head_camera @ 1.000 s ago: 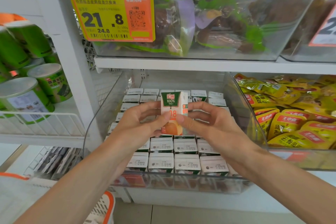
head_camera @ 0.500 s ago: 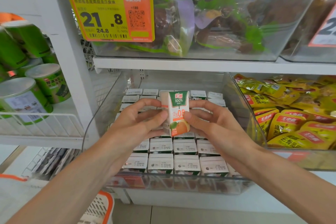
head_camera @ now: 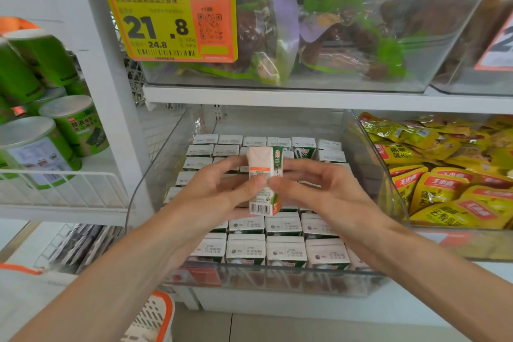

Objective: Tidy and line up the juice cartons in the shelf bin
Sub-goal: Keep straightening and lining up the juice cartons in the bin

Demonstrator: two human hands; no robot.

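Both the left hand (head_camera: 213, 191) and right hand (head_camera: 322, 189) pinch one upright juice carton (head_camera: 263, 180) above the clear shelf bin (head_camera: 277, 277), seemingly turning it to face properly; next, slotting it into the rows.

Price tag (head_camera: 166, 19) up-left of the left hand (head_camera: 211, 197): big "21.8", smaller "24.8" below, QR code, barcode (Chinese lines too blurred). Juice carton (head_camera: 263, 175) pinched by both hands: barcode low on its white face. Yellow pouches (head_camera: 444, 191) beyond the right hand (head_camera: 327, 191): red labels "王小卤". Binned cartons (head_camera: 286, 251) below the hands: date stamps, illegible.
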